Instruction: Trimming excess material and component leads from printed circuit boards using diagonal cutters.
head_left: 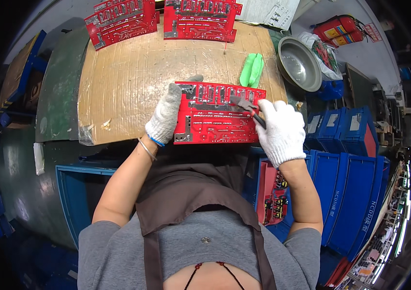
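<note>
A red circuit board (215,130) is held up in front of me, solder side facing me, over the near edge of the cardboard-covered table. My left hand (167,111), in a white knit glove, grips the board by its left edge. In my right hand (283,128), also gloved, is a pair of cutting pliers (248,106) with dark handles showing a bit of red. The jaws of the pliers lie against the upper right part of the board. The fingers behind the board are mostly hidden.
Two more red boards (123,21) (199,19) stand at the table's far edge. A green piece of cloth or foam (251,70) lies on the cardboard (123,87). To the right are a metal bowl (300,63) and blue crates (341,193); a blue bin (82,169) stands lower left.
</note>
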